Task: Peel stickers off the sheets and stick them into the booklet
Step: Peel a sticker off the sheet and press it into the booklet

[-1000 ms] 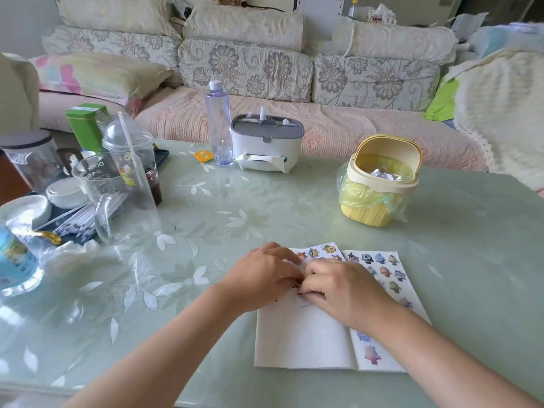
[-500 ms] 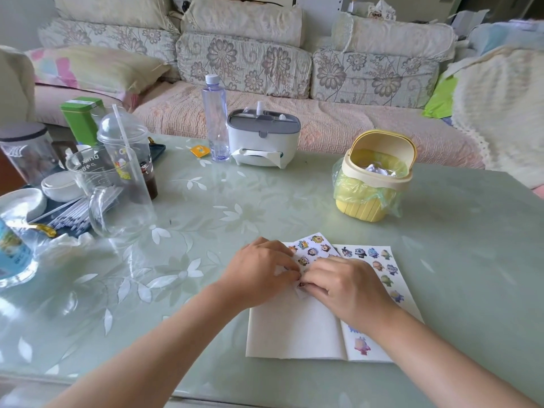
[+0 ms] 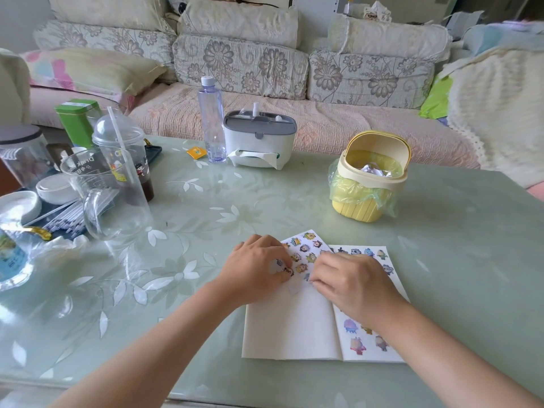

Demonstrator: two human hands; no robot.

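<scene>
An open booklet [image 3: 291,328] lies on the table in front of me, its left page blank white, its right page dotted with cartoon stickers. A sticker sheet [image 3: 304,248] with several small cartoon figures lies tilted over the booklet's top. My left hand [image 3: 256,269] holds the sheet's left edge with curled fingers. My right hand [image 3: 351,282] pinches at the sheet near its lower edge, fingertips close to the left hand's. What the fingertips hold is too small to make out.
A yellow mini bin [image 3: 368,178] with a bag liner stands behind the booklet. Further back are a white tissue box [image 3: 259,142] and a clear bottle [image 3: 211,119]. Glass jugs, a lidded drink cup [image 3: 123,148] and dishes crowd the left side. A sofa lies beyond.
My hands have drawn slightly apart, showing more of the sticker sheet between them. The view has shifted a little; the booklet has stayed in place.
</scene>
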